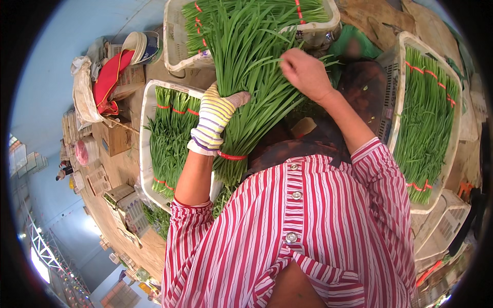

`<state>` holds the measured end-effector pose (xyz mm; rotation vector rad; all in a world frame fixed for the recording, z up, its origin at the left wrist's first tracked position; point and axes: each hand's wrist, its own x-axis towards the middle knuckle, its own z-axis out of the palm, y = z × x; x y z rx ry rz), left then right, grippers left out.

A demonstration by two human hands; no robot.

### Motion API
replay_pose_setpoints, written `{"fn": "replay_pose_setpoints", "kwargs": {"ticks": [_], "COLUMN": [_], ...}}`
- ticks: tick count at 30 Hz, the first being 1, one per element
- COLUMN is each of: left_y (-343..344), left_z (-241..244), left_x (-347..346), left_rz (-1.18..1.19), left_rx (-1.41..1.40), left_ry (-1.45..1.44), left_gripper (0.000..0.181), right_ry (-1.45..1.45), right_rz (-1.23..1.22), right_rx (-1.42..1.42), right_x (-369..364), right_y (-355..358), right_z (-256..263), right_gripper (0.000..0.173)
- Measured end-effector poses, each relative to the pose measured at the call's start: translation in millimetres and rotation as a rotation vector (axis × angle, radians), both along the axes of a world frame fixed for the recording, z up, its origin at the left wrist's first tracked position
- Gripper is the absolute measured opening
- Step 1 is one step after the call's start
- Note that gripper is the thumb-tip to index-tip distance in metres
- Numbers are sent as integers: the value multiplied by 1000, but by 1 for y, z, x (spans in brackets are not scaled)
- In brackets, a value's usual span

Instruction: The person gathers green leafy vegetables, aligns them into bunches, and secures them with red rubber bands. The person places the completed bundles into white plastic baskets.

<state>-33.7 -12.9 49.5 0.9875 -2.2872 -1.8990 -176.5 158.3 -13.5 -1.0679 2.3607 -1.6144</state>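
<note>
My left hand (pixel 216 115), in a striped knit glove, is closed around a big bunch of long green leafy stalks (pixel 246 77), perhaps Chinese chives. The leaf tips fan out upward, and a red band (pixel 232 156) circles the lower part below the glove. My right hand (pixel 306 73), bare, is at the right side of the fanned leaves with its fingers curled; whether a leaf is between them cannot be told. Under the bunch, part of my lap is hidden.
White plastic crates with red-banded green bundles stand at the left (pixel 144 154), the top (pixel 167 38) and the right (pixel 400 96). A red cloth (pixel 111 81) hangs over a sack at upper left, near a cardboard box (pixel 115 138). Green plastic (pixel 341 38) lies beyond my right hand.
</note>
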Motion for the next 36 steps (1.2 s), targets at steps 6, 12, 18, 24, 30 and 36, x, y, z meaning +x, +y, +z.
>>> {"fn": "replay_pose_setpoints", "kwargs": {"ticks": [6, 12, 18, 24, 30, 36], "left_y": [-30, -44, -24, -2, 69, 40], "left_z": [12, 65, 7, -28, -27, -32], "left_x": [12, -12, -82, -54, -58, -33], "left_rz": [78, 151, 122, -143, 11, 91], "left_rx": [186, 596, 650, 347, 361, 629], "left_ry": [76, 285, 517, 417, 462, 531], "left_gripper": [37, 39, 52, 47, 38, 45], "right_ry": [-785, -155, -1147, -688, 92, -708], "right_rz": [-189, 262, 439, 75, -113, -1], "right_rx": [-321, 445, -379, -128, 559, -135], "right_x": [-46, 13, 47, 28, 57, 29], "right_y": [71, 68, 17, 39, 28, 54], "right_z": [-23, -6, 30, 29, 59, 54], "right_gripper": [27, 74, 74, 76, 84, 79]}}
